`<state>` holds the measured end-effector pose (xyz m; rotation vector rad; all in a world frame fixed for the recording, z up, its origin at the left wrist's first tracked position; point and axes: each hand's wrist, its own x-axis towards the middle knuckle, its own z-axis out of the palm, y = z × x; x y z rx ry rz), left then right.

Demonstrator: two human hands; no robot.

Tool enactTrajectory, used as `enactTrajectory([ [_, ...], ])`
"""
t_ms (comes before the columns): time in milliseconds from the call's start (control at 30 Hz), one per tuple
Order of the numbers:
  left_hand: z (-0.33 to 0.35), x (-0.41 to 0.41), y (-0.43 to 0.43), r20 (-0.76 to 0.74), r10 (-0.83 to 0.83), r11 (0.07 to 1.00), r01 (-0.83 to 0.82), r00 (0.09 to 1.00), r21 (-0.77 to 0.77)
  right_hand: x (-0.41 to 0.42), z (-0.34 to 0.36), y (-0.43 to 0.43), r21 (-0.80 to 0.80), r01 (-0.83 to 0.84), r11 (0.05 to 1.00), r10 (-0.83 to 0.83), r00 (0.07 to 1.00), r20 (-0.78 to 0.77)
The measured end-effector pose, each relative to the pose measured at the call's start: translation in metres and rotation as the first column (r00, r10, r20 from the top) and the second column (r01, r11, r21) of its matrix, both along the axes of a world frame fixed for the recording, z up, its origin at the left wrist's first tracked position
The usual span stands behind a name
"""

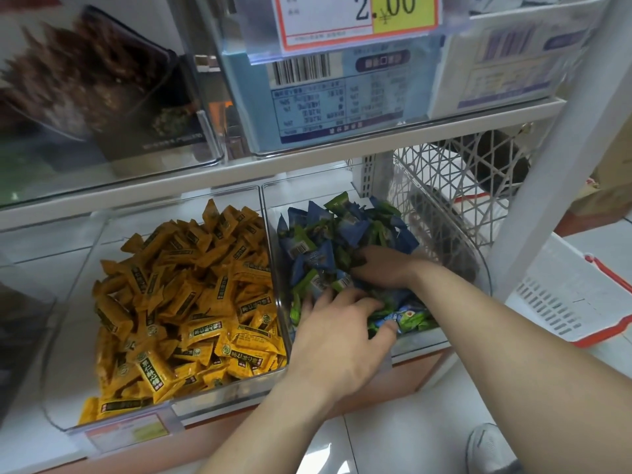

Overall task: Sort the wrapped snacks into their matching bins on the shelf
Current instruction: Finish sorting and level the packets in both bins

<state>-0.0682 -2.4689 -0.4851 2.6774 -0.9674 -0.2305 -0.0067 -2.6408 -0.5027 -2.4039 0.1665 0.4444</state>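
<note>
Left hand is being laid over the blue and green snacks with fingers spread, near the front edge of the right-hand clear bin. Its thumb is being rested on a blue wrapper by the front wall. Nothing is visibly being pinched by it.

Right hand is being dug into the middle of the same pile, fingers bent down and buried among wrappers. Whether a piece is being gripped cannot be told.

Blue and green wrappers are being kept mixed in this one bin. Yellow snacks are being held in the left-hand clear bin, just beside it on the same shelf. No stray colour is being seen in either top layer; lower layers are hidden.

Judgement: the pile is probably being raked for strays, or green is being split from blue.

Doing it well:
- The pile is best being pinned by the spread hand while single pieces are being picked by the other.
- Grabs are best being kept small. The film looks slippery, and pieces are easily being flicked over the low front wall.
- Lower layers are best being turned up toward the back edge, not the front.
- Colour is best being checked per piece before release.

A white lattice basket is being kept at the right end of the shelf, just beside the bin.
</note>
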Motion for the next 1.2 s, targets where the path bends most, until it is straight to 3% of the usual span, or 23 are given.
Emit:
enactTrajectory([
  [133,-0.002,-0.001,0.000,0.028,0.012,1.000,-0.012,1.000,0.015,0.001,0.009,0.001,-0.264,0.006,0.964,-0.014,1.000,-0.027],
  [267,-0.004,-0.005,-0.001,0.079,0.056,0.997,-0.060,0.995,0.046,-0.001,0.027,0.003,-0.489,0.177,0.854,-0.118,0.982,0.148],
  [333,-0.003,-0.008,-0.003,0.111,0.084,0.993,-0.092,0.990,0.070,-0.006,0.035,0.000,-0.429,0.251,0.868,-0.118,0.942,0.314],
  [367,-0.003,-0.009,-0.004,0.129,0.087,0.992,-0.098,0.988,0.082,-0.008,0.038,-0.001,-0.317,0.257,0.913,-0.127,0.917,0.378],
  [400,-0.002,-0.008,-0.005,0.135,0.088,0.991,-0.101,0.987,0.093,-0.010,0.040,0.002,-0.148,0.214,0.966,-0.142,0.910,0.390],
  [467,0.000,-0.005,-0.007,0.110,0.087,0.989,-0.099,0.990,0.110,-0.011,0.037,0.014,0.147,0.052,0.988,-0.090,0.960,0.267],
  [500,0.001,-0.004,-0.008,0.094,0.088,0.988,-0.098,0.992,0.115,-0.010,0.030,0.018,0.160,-0.015,0.987,-0.015,0.982,0.188],
  [567,0.001,-0.003,-0.007,0.095,0.081,0.988,-0.093,0.992,0.124,-0.006,0.016,0.015,-0.012,-0.087,0.996,0.088,0.992,0.093],
  [633,0.000,-0.005,-0.007,0.116,0.074,0.988,-0.089,0.990,0.127,-0.003,0.009,0.004,-0.199,-0.082,0.977,0.096,0.994,0.061],
  [733,-0.002,-0.007,-0.005,0.134,0.071,0.991,-0.085,0.989,0.106,-0.001,0.004,-0.005,-0.247,-0.078,0.966,0.089,0.995,0.033],
  [1000,-0.002,-0.009,-0.002,0.133,0.049,0.996,-0.058,0.990,0.067,0.002,0.000,-0.003,-0.062,-0.092,0.994,0.089,0.995,-0.051],
  [1200,-0.001,-0.009,0.000,0.111,0.044,0.997,-0.050,0.993,0.055,0.012,0.003,0.013,0.145,0.020,0.989,-0.017,1.000,-0.022],
])
